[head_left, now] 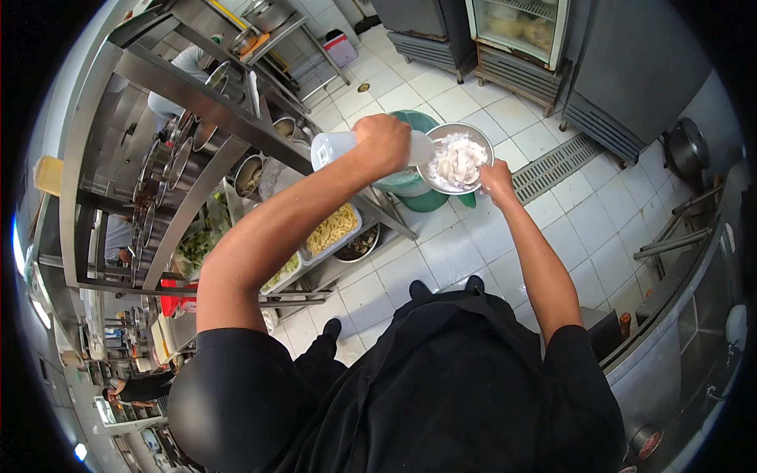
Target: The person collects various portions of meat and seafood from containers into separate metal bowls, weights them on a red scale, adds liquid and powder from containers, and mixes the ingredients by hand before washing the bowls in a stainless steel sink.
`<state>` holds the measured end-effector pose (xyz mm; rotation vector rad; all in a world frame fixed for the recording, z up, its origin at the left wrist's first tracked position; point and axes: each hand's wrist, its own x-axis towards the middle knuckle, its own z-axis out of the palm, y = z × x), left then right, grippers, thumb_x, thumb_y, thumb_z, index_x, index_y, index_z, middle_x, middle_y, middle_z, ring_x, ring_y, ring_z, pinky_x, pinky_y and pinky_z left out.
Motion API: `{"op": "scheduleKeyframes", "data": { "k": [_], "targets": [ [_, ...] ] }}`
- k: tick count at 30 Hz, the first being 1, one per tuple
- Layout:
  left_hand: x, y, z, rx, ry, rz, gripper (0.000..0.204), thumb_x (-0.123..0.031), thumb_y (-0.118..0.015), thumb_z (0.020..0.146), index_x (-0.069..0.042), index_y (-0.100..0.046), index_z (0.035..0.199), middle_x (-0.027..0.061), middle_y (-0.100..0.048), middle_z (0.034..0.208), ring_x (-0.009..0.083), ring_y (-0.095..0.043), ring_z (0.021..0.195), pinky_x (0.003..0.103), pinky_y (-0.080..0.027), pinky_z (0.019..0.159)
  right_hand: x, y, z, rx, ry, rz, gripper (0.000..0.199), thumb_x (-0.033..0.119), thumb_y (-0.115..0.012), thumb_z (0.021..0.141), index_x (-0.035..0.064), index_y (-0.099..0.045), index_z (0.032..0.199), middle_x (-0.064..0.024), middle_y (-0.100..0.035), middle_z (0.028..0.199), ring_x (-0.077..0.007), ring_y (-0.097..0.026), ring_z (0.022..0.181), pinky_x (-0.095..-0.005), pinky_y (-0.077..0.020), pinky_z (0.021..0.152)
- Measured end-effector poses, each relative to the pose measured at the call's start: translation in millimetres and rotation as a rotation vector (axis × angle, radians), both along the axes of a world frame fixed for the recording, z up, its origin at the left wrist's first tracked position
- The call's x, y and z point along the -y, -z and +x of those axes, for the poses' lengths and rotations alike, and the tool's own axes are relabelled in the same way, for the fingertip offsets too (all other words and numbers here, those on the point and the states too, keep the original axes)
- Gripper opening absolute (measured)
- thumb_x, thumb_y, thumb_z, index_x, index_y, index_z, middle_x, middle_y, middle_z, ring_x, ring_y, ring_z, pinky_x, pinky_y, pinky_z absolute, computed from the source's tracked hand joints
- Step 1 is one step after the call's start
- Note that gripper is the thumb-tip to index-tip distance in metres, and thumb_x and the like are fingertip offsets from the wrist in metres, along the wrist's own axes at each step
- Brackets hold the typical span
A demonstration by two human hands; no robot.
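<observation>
Left hand (384,142) gripping tilted translucent plastic jug (347,147) over round steel bowl of white pieces (456,160), whose rim right hand (497,178) holds above the white tiled floor (441,102)

We see a translucent plastic jug (335,148) | tipped on its side, mouth toward 9 o'clock, held aloft at 11 o'clock of frame | round steel bowl (457,158) | heaped with pale white pieces, tilted toward us, just at 3 o'clock of the jug, over a green bin (418,193)
</observation>
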<state>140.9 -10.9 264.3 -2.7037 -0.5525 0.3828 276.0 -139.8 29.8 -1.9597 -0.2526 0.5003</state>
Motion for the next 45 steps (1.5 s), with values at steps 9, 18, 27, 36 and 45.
{"op": "scheduleKeyframes", "data": {
  "k": [9,18,27,36,45],
  "targets": [
    [18,-5,-25,-0.130,0.049,0.027,0.017,-0.012,-0.062,0.067,-0.007,-0.069,0.081,0.0116,-0.067,0.084,0.0267,-0.066,0.080,0.035,-0.054,0.067,3,-23,-6,-0.029,-0.069,-0.049,0.028,0.009,-0.049,0.071,-0.0046,-0.063,0.091,-0.0188,-0.063,0.076,-0.0261,-0.061,0.064,-0.0357,-0.0471,0.056],
    [9,-5,-29,-0.119,0.019,0.072,0.017,-0.012,-0.062,0.068,-0.009,-0.069,0.084,0.0104,-0.068,0.086,0.0259,-0.066,0.082,0.035,-0.054,0.067,-4,-26,-21,-0.139,-0.159,-0.044,0.031,0.009,-0.050,0.069,-0.0041,-0.063,0.094,-0.0213,-0.065,0.086,-0.0296,-0.065,0.072,-0.0367,-0.0505,0.062],
    [-19,-7,-50,-0.036,-0.130,-0.053,0.021,-0.015,-0.062,0.070,-0.007,-0.069,0.088,0.0117,-0.067,0.090,0.0276,-0.065,0.085,0.039,-0.054,0.069,-28,-18,-26,-0.103,-0.201,0.032,0.028,0.007,-0.050,0.069,-0.0062,-0.063,0.090,-0.0199,-0.064,0.075,-0.0257,-0.063,0.058,-0.0357,-0.0477,0.047],
    [-27,76,-124,0.798,-0.418,-0.898,0.072,-0.028,-0.083,0.053,-0.004,-0.054,0.114,0.0139,-0.064,0.096,0.0253,-0.062,0.092,0.034,-0.048,0.081,-60,-15,-26,-0.299,-0.229,0.295,0.026,0.006,-0.049,0.072,-0.0070,-0.062,0.090,-0.0117,-0.061,0.069,-0.0171,-0.055,0.052,-0.0316,-0.0419,0.042],
    [-39,-79,-222,1.688,-0.181,-1.147,0.052,-0.015,-0.075,0.068,0.000,-0.051,0.111,0.0087,-0.059,0.100,0.0163,-0.058,0.090,0.031,-0.047,0.081,-50,-21,-23,-0.355,-0.150,0.396,0.029,0.003,-0.048,0.071,-0.0107,-0.058,0.095,-0.0120,-0.060,0.079,-0.0186,-0.058,0.064,-0.0305,-0.0447,0.051]
  ]
}}
